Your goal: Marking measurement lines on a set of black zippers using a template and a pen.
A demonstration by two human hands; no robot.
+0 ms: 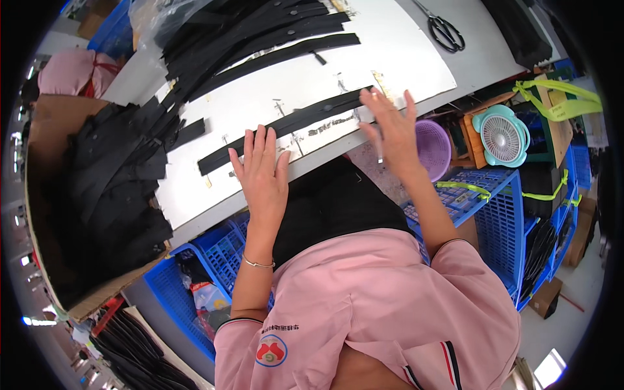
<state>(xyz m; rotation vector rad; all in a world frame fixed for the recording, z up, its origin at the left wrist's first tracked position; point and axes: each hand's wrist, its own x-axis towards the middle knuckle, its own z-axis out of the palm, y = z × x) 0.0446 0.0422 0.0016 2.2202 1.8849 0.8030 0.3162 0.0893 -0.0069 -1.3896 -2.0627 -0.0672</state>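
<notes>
A long black fabric strip (296,121) lies slantwise on a white board (253,107) with dark marks and bits of tape. My left hand (262,166) rests with straight fingers on the strip's near edge, left of its middle. At the strip's right end, my right hand (392,127) has its fingers spread, the fingertips at or just over the end; whether they touch it I cannot tell. Neither hand grips anything that I can see. Farther back, several similar black strips (260,55) lie in an overlapping pile.
A cardboard box (55,127) full of black strips stands at the left. Black-handled scissors (445,34) lie at the far right of the table. Beside the table's right edge are a purple basket (433,149), a small turquoise fan (502,135) and blue crates (500,221).
</notes>
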